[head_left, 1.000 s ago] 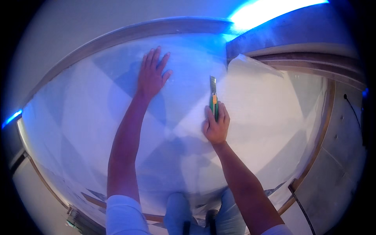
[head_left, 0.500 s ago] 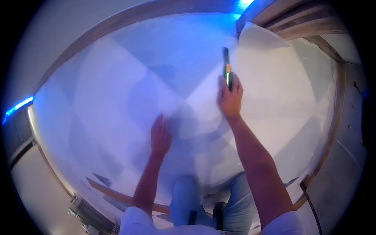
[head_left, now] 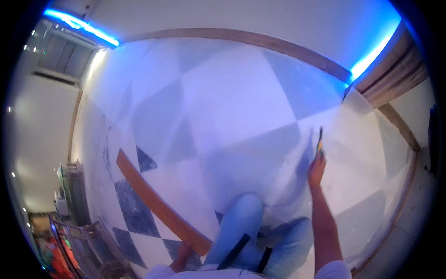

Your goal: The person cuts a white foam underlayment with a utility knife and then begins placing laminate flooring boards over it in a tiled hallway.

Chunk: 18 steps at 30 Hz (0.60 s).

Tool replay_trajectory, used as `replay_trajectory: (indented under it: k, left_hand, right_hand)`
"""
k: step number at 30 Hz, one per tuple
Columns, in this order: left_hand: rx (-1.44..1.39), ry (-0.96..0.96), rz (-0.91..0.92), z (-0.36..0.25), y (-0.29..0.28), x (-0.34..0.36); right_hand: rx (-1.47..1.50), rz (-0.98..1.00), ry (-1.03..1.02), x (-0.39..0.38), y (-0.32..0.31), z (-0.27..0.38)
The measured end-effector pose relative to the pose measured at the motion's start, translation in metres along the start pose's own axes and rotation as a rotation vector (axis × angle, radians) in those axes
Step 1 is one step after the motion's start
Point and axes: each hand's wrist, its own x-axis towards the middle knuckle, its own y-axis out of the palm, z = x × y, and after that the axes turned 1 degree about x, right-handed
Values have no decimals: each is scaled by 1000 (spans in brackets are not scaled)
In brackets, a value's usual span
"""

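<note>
A utility knife (head_left: 320, 142) with a yellow part at its handle is in my right hand (head_left: 317, 171), pointing away from me. My right fingers are closed round it, over a pale, hazy sheet (head_left: 241, 102) spread on the floor. A long, flat brown wooden strip (head_left: 155, 200) lies slantwise to my left, its near end beside my knee. My left hand (head_left: 185, 251), low in the view, has its fingers closed at the edge of that near end; its grip is partly hidden.
Black and white checks (head_left: 134, 211) show plainly on the left. A wooden skirting (head_left: 241, 37) runs along the far wall, with blue light strips (head_left: 83, 27) at the corners. Wooden steps (head_left: 395, 74) stand at far right. A metal rack (head_left: 74, 195) stands on the left.
My view has swung left. My left hand has left the sheet's middle and come down to the wooden strip. The utility knife stays in my right hand, now farther right in view.
</note>
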Motion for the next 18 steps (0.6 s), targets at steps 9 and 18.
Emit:
replay_trajectory:
  k: [9,18]
  left_hand:
    - [-262,199,-83,132,114,42]
    - [-780,37,-172,121,114,-18]
  right_hand:
    - [294,442,128,-286,-14,101]
    - [207,642,235,-300,-75,113]
